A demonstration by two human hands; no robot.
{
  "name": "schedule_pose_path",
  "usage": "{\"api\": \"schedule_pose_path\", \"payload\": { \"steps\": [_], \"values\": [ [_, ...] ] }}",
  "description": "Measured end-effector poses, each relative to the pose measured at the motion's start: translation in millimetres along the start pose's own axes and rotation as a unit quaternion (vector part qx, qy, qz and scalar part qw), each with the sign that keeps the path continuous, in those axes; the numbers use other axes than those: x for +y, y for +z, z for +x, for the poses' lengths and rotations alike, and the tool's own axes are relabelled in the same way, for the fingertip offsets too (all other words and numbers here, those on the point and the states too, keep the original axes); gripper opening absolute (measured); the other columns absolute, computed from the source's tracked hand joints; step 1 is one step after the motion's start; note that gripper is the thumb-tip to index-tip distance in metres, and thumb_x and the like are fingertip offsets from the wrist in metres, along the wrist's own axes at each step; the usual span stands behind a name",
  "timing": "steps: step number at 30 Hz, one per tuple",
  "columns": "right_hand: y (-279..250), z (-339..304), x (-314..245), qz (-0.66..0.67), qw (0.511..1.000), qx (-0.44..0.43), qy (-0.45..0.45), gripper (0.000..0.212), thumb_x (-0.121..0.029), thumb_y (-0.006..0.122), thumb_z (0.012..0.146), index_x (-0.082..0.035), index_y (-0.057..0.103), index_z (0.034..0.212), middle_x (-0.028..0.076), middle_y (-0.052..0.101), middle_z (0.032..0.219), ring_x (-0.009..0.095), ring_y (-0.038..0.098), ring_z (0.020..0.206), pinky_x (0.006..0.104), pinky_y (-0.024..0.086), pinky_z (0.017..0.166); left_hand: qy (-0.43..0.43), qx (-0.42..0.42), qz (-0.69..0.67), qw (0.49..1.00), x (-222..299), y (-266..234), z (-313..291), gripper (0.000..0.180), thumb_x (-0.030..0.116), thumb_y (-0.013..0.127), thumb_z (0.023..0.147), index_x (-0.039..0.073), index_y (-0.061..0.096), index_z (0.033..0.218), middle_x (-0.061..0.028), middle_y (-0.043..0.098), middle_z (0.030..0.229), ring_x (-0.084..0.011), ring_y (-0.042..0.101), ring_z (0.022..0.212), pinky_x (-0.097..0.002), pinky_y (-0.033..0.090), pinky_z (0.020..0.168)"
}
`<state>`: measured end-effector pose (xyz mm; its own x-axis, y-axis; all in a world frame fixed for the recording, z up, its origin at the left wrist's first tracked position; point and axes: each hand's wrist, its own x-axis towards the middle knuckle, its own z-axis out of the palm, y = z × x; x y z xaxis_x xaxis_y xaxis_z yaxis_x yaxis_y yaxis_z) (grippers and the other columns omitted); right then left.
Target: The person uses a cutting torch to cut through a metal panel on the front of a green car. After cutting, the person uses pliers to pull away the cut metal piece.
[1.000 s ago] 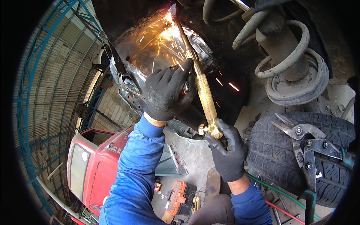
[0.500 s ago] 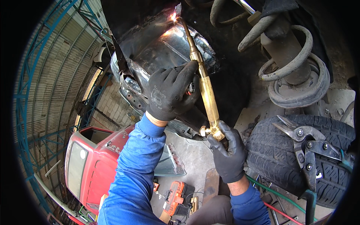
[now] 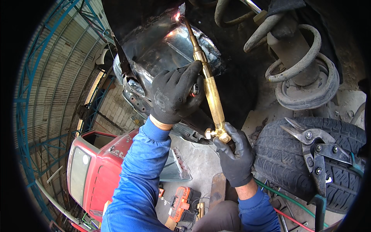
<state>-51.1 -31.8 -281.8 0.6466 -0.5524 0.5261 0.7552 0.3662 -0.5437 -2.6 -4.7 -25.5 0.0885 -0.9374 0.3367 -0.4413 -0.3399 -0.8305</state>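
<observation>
A brass gas torch [image 3: 213, 98] slants up to the upper middle, its bent tip against a dented, bare sheet-metal panel [image 3: 152, 52]. Bright orange-white light glows where tip and metal meet. My right hand [image 3: 236, 156], in a black glove, is closed round the valve end of the torch, beside its small brass knob [image 3: 208, 133]. Next to the torch's shaft, my gloved left hand [image 3: 174, 92] is curled. From its fist peeks a small lighter [image 3: 194, 90] with a metal top and a bit of red. The left fingertips touch the shaft near its collar.
At right, tin snips [image 3: 315, 143] lie on a tire [image 3: 286, 162], below a coil spring [image 3: 299, 69]. Green and red hoses [image 3: 293, 201] run at lower right. An orange-black toolbox [image 3: 181, 203] stands on the floor; a red vehicle cab [image 3: 104, 166] is at left.
The torch has shifted very slightly left, with both hands keeping their hold. The orange glow on the panel looks a little smaller.
</observation>
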Motion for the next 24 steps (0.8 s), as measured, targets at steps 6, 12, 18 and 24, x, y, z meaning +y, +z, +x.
{"api": "schedule_pose_path", "payload": {
  "steps": [6,12,18,24],
  "values": [
    [-0.1,0.7,0.0,-0.002,1.0,0.0,0.009,0.051,-0.01,0.091,0.095,-0.002,0.069,0.14,0.018,0.077,0.127,0.033,0.078,0.112,0.0419,0.063,0.096,-0.009,-0.012,0.001,1.0,0.7,-1.5,-0.2,0.042,0.0,0.081,0.084,0.002,0.079,0.125,-0.014,0.077,0.089,-0.0309,0.073,0.072,-0.0416,0.054,0.066],
    [1.0,1.1,0.9,-0.006,1.0,0.002,0.004,0.051,-0.009,0.091,0.095,-0.001,0.069,0.14,0.018,0.077,0.125,0.032,0.078,0.111,0.0418,0.063,0.096,-0.006,-0.009,-0.002,1.0,0.5,-1.4,-0.4,0.042,0.0,0.081,0.084,0.001,0.079,0.126,-0.0147,0.078,0.09,-0.0309,0.074,0.074,-0.0416,0.054,0.068],
    [0.3,2.4,-0.5,-0.009,1.0,-0.002,0.006,0.051,-0.009,0.091,0.094,-0.002,0.07,0.14,0.018,0.077,0.125,0.033,0.078,0.111,0.0421,0.063,0.096,-0.002,-0.005,0.006,1.0,0.0,-0.8,-0.2,0.041,0.001,0.081,0.085,0.001,0.079,0.125,-0.0153,0.08,0.095,-0.032,0.077,0.079,-0.0421,0.057,0.072],
    [-0.8,3.3,-0.7,-0.013,1.0,-0.004,0.001,0.051,-0.01,0.09,0.095,-0.003,0.069,0.141,0.018,0.076,0.126,0.033,0.078,0.112,0.0424,0.063,0.096,-0.008,-0.011,0.016,1.0,2.3,-0.5,0.2,0.039,0.002,0.081,0.085,0.001,0.079,0.124,-0.0156,0.08,0.095,-0.0323,0.077,0.081,-0.0426,0.057,0.072]
  ]
}}
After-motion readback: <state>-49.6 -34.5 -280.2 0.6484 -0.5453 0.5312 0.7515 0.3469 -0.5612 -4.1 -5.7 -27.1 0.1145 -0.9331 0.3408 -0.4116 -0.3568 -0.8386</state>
